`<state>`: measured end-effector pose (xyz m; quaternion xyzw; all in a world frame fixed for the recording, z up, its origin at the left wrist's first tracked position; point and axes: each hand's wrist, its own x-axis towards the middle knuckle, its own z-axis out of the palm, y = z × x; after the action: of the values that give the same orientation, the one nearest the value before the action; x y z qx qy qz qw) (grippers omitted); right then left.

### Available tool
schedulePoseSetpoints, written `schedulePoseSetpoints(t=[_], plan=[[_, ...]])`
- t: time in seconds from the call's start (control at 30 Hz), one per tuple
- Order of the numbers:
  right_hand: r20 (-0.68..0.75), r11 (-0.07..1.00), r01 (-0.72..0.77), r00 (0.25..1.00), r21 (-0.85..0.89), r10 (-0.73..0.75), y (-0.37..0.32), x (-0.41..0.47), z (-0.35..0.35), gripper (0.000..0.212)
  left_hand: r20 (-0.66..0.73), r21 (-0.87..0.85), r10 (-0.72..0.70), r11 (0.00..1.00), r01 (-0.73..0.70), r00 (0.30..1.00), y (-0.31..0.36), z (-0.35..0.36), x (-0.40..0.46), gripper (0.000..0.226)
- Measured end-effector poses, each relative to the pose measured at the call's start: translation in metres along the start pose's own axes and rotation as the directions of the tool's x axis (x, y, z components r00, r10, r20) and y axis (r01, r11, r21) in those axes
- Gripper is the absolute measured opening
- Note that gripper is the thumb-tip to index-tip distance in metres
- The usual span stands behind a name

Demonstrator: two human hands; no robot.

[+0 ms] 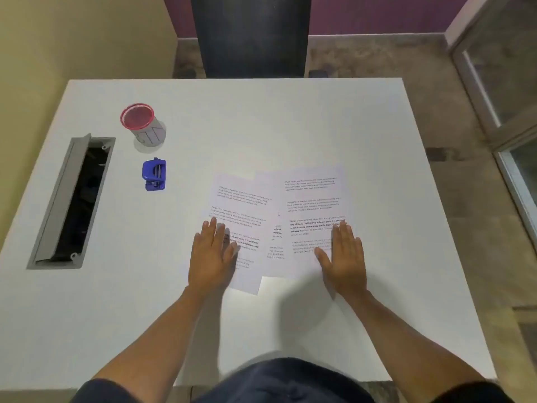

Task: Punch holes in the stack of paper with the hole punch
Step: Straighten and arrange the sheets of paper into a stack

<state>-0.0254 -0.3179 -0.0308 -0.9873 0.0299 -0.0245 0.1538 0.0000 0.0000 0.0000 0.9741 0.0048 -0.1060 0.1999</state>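
Loose sheets under two flat hands, punch untouched at the left.

The blue hole punch (154,174) sits well apart on the white table (290,120), below the red-rimmed cup (143,125); the left hand (213,255) and right hand (345,258) lie spread flat, gripping nothing, on the fanned, overlapping printed paper (279,219); punched unsquared, the holes would likely misalign; sliding sheets could skew further.

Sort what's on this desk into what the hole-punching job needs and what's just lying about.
For the job: printed sheets, fanned out, not squared; blue hole punch; left hand and right hand, flat on the sheets.

Lying about: red-rimmed cup; open cable tray; chair.
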Motion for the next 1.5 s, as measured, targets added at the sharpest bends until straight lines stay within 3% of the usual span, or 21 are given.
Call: schedulePoseSetpoints(t=[0.17, 0.4, 0.63, 0.87, 1.13, 1.23, 1.37, 1.5], plan=[[0.036, 0.984, -0.177, 0.984, 0.022, 0.176, 0.013, 0.006, -0.001, 0.064, -0.127, -0.063, -0.168, 0.985, 0.161, 0.978, -0.012, 0.006, -0.001, 0.053], [0.16, 0.956, -0.252, 0.948, -0.151, 0.275, 0.015, 0.016, -0.001, 0.065, 0.022, 0.036, -0.419, 0.908, 0.418, 0.908, -0.018, 0.012, 0.013, 0.07], [0.158, 0.921, -0.389, 0.908, -0.018, 0.387, 0.006, 0.029, -0.008, 0.077, -0.034, -0.052, -0.485, 0.874, 0.483, 0.874, -0.004, 0.0, 0.023, 0.066], [0.228, 0.852, -0.519, 0.84, 0.073, 0.492, 0.003, 0.041, -0.017, 0.102, 0.029, -0.244, -0.563, 0.798, 0.551, 0.826, 0.004, -0.006, 0.023, 0.076], [0.347, 0.735, -0.631, 0.767, 0.249, 0.54, 0.002, 0.041, -0.017, 0.109, 0.12, -0.474, -0.546, 0.702, 0.532, 0.829, 0.008, -0.006, 0.024, 0.066], [0.392, 0.639, -0.655, 0.755, 0.403, 0.526, 0.004, 0.038, -0.022, 0.097, 0.154, -0.537, -0.529, 0.664, 0.52, 0.834, 0.008, -0.004, 0.021, 0.064], [0.422, 0.486, -0.649, 0.755, 0.585, 0.502, 0.008, 0.031, -0.03, 0.066, 0.17, -0.619, -0.47, 0.633, 0.465, 0.866, 0.019, -0.006, 0.013, 0.047], [0.449, 0.344, -0.624, 0.762, 0.702, 0.466, 0.009, 0.023, -0.032, 0.069, 0.187, -0.699, -0.416, 0.58, 0.418, 0.89, 0.02, -0.01, 0.008, 0.042]])
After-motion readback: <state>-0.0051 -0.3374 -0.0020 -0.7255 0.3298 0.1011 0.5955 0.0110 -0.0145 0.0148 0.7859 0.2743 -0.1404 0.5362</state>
